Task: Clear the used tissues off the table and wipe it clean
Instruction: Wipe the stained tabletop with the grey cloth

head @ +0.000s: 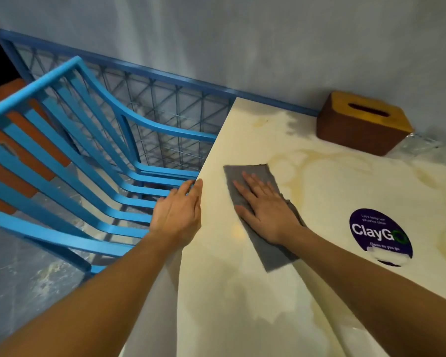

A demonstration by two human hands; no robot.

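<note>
round purple sticker (380,235) on the table (319,292), large "ClayGo", small lines above and below blurred

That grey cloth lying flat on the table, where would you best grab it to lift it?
Probably pinch the cloth from above at its far end, beyond the right hand. It lies flat on the table, so nothing fits underneath, and the hand's straight fingers cover its middle.

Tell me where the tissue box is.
In the head view, the tissue box sits far right on the table, against the wall, beyond the right hand pressing the grey cloth.
</note>
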